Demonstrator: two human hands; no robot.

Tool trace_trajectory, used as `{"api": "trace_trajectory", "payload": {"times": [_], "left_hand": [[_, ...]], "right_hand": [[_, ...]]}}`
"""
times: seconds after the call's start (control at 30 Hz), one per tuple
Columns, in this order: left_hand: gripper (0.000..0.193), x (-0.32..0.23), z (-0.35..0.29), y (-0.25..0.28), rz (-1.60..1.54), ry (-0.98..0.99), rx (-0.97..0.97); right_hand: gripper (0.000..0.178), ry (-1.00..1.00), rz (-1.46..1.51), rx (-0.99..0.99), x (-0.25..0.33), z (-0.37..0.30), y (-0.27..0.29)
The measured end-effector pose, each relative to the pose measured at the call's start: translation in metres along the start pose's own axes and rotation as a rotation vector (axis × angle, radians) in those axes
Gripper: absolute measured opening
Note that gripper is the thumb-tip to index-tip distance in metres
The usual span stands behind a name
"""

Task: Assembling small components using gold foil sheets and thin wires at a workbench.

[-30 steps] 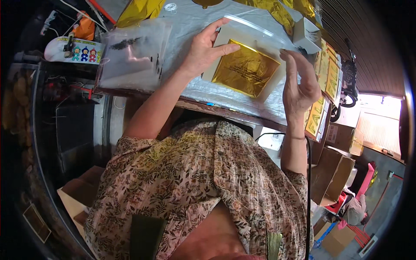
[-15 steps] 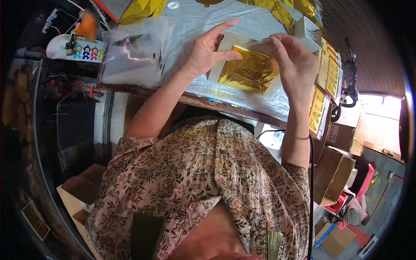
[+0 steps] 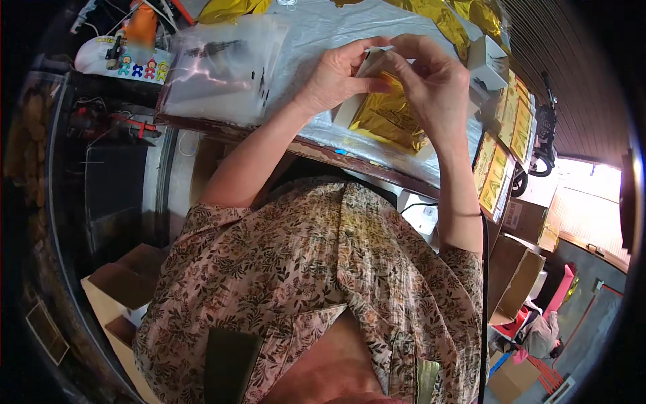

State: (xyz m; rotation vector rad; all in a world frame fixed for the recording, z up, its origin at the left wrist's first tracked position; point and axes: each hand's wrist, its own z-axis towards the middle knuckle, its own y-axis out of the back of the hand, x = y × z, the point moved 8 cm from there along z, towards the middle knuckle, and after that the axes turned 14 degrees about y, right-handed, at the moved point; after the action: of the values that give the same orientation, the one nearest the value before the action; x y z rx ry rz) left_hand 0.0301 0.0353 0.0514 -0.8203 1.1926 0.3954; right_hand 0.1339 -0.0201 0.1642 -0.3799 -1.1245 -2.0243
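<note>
A flat gold foil packet (image 3: 389, 120) lies on the silver-covered table in front of me, against a pale card or sleeve (image 3: 346, 111). Clear film shows at the packet's top. At its upper left corner, my left hand (image 3: 338, 75) pinches this film, thumb across the foil and fingers curled behind. From the right, my right hand (image 3: 436, 84) closes thumb and fingertips on the same film's upper edge, almost touching the left fingertips. The right hand covers part of the packet's right side. Exactly where each fingertip grips is partly hidden.
To the left lies a stack of clear plastic bags (image 3: 219, 74). Gold foil (image 3: 441, 23) runs along the far side. A small white open box (image 3: 488, 64) and yellow printed packages (image 3: 494, 165) sit at the right. The table's brown front edge (image 3: 377, 165) is close to my body.
My right hand has moved left and slightly away from me, bringing the film edge across to the left hand. The left fingers have closed in at the packet's upper left corner.
</note>
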Motion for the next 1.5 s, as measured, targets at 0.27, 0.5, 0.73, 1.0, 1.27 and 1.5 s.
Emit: {"api": "trace_trajectory", "payload": {"times": [0.27, 0.5, 0.73, 1.0, 1.27, 1.5], "left_hand": [[0.055, -0.002, 0.0, 0.004, 0.083, 0.033, -0.032], [0.047, 0.004, 0.0, 0.008, 0.227, 0.079, -0.061], [0.036, 0.008, 0.001, 0.018, 0.051, 0.133, -0.109], [0.031, 0.006, 0.002, 0.015, -0.044, 0.152, -0.089], [0.026, 0.017, 0.008, 0.029, -0.083, 0.263, -0.16], [0.028, 0.005, 0.009, 0.033, -0.024, 0.171, -0.216]], "right_hand": [[0.027, 0.37, -0.308, 0.114, 0.025, -0.006, -0.015], [0.032, 0.32, -0.408, 0.208, 0.021, -0.017, -0.02], [0.044, 0.252, -0.55, -0.483, -0.022, -0.034, 0.084], [0.024, -0.597, 0.71, -0.533, -0.148, -0.091, 0.038], [0.015, -0.62, 0.941, -0.607, -0.157, -0.098, 0.029], [0.016, -0.555, 0.935, -0.631, -0.148, -0.099, 0.034]]}}
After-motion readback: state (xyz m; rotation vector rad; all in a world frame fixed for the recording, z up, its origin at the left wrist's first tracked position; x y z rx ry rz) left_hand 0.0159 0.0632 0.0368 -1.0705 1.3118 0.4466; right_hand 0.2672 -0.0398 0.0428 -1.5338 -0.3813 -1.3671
